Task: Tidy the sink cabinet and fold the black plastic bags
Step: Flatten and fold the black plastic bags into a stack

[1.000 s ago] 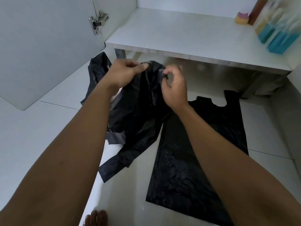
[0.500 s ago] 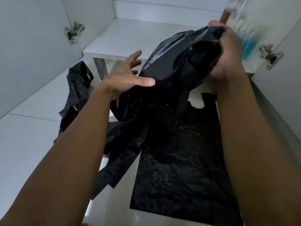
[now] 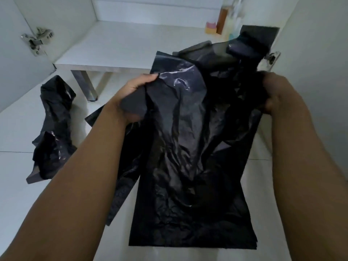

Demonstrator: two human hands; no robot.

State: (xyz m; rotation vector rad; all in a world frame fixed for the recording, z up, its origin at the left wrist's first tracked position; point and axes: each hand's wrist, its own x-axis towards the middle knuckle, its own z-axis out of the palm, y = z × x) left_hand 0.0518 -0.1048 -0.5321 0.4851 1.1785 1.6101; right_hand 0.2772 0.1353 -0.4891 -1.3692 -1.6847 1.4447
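Head view, sole entry. Item one: the held black bag (image 3: 188,110) is hanging spread between both hands above the floor (image 3: 17,166), in front of the open sink cabinet (image 3: 122,46). My left grip (image 3: 134,95) is clamping its upper left edge, fingers curled into the film, and my right grip (image 3: 278,95) is bunching the upper right edge. Item two: a flattened bag (image 3: 188,227) is lying on the floor beneath it, the two overlapping so that I cannot tell where one ends. Item three: a crumpled bag (image 3: 54,129) is waiting on the floor to the left. Item four: bottles (image 3: 223,19) and a sponge (image 3: 210,28) are standing at the cabinet's back right. Risks, as I am judging them: the slick film slipping out of a pinch, or the hanging tail dragging the flattened bag askew. Writing: I am reading none, the bottle labels being too blurred.
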